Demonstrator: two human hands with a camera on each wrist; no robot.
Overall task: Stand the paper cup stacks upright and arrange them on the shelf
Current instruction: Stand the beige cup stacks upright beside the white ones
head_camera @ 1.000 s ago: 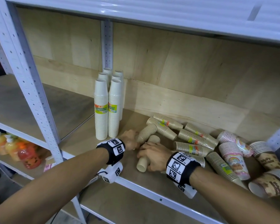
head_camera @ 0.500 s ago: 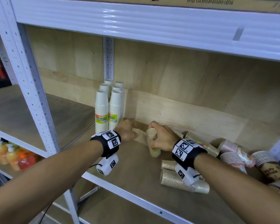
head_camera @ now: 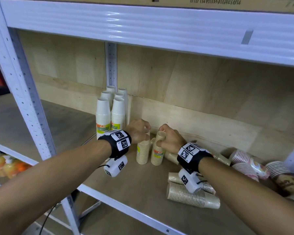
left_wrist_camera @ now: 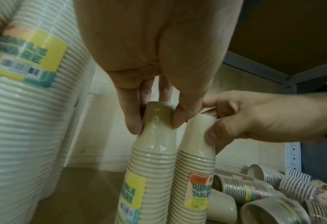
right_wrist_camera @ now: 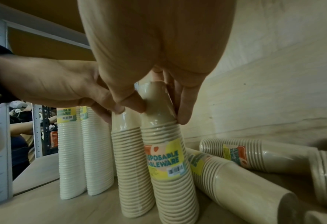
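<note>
Two beige paper cup stacks stand side by side on the wooden shelf (head_camera: 143, 189), each mouth-down. My left hand (head_camera: 139, 131) pinches the top of the left beige stack (head_camera: 143, 153) (left_wrist_camera: 151, 174) (right_wrist_camera: 132, 159). My right hand (head_camera: 168, 139) grips the top of the right beige stack (head_camera: 157, 155) (left_wrist_camera: 195, 174) (right_wrist_camera: 168, 159), which leans slightly in the right wrist view. Both stacks carry yellow labels. Left of them, several white cup stacks (head_camera: 109, 116) (right_wrist_camera: 82, 151) stand upright.
Several beige stacks (head_camera: 192, 195) (right_wrist_camera: 244, 174) lie on their sides at the front right of the shelf. Patterned cup stacks (head_camera: 248, 167) lie further right. A white upright post (head_camera: 24, 82) and the upper shelf beam (head_camera: 159, 28) frame the bay. Bottles (head_camera: 3, 165) stand below left.
Both hands lifted beige stacks from lying flat near the shelf front, carried them back and left, and now hold them standing beside the white stacks.
</note>
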